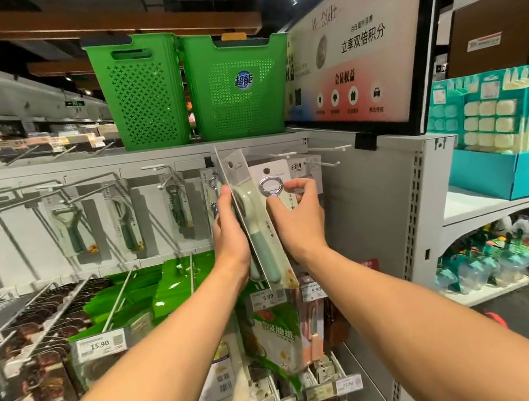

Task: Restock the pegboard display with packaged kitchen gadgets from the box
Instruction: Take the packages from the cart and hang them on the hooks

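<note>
Packaged green-handled gadget at frame centre, gripped by left hand; right hand pinches carded bottle opener.

Two baskets sit side by side on the shelf above the pegboard, a sign to their right. Peelers hang at its left; pouches, perhaps baking paper, hang below.

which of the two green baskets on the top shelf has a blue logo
The right green basket, beside the lit sign: it carries a round blue logo on its front, while the left green basket is plain perforated plastic.
</note>
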### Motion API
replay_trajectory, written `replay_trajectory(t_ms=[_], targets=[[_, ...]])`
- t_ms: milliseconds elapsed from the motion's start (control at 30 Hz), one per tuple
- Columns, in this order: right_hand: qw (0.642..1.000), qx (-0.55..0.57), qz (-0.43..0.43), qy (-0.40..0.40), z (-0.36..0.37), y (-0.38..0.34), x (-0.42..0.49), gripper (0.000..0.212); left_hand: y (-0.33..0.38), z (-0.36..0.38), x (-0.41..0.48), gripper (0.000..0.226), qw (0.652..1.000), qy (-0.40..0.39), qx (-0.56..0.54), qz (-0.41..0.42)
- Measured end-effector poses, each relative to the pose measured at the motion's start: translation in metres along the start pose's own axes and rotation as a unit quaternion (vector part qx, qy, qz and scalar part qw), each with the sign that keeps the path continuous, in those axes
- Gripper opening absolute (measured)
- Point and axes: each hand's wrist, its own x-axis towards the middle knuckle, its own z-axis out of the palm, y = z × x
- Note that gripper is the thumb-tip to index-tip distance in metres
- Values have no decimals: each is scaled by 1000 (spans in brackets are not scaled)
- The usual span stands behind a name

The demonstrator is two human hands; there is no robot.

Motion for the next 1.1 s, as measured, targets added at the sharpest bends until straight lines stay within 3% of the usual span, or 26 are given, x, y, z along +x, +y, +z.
replay_trajectory(t_ms=[267,400,500,700,833,1000,1100], targets=[[999,2,6,-41,44,7,-16,30,-16,-53,12,101,997,59,-54,-15],[999,-5,-4,-40,59,10,-12,30,-10,-62,15,125,994,89,-63,-17],[999,-2,-3,-38,67,12,-7,30,3,-59,10,99,998,63,-24,21],[998,-8,-2,-58,76,21,8,32,10,-57,9,88,996,78,40,27],[998,-18,-4,-61,83,29,17,31,10,-57,16,54,993,98,63,31],[997,-31,1,-64,94,42,33,32,3,-62,41,79,995,75,68,13],[997,-37,9,-74,102,50,49,34,-1,-65,63,78,996,61,69,4]])
